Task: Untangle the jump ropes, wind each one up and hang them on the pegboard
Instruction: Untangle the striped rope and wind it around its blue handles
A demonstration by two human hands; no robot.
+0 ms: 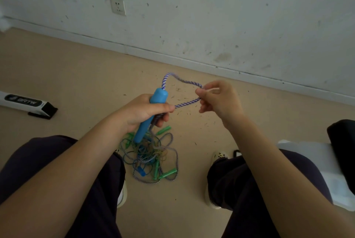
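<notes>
Head: rope (187,82) between both hands.

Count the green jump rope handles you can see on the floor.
3, perhaps more hidden in the tangle: one green handle just below the left hand, another at the pile's lower right, a third upright beside it.

Blue-handled purple-white striped rope (184,82) looped aloft; tangled ropes with green handles (151,157) heaped on floor.

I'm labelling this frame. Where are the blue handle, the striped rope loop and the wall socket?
blue handle (158,97): head view, upper end above the left hand.
striped rope loop (189,83): head view, top strand.
wall socket (117,6): head view, faceplate middle.
</notes>
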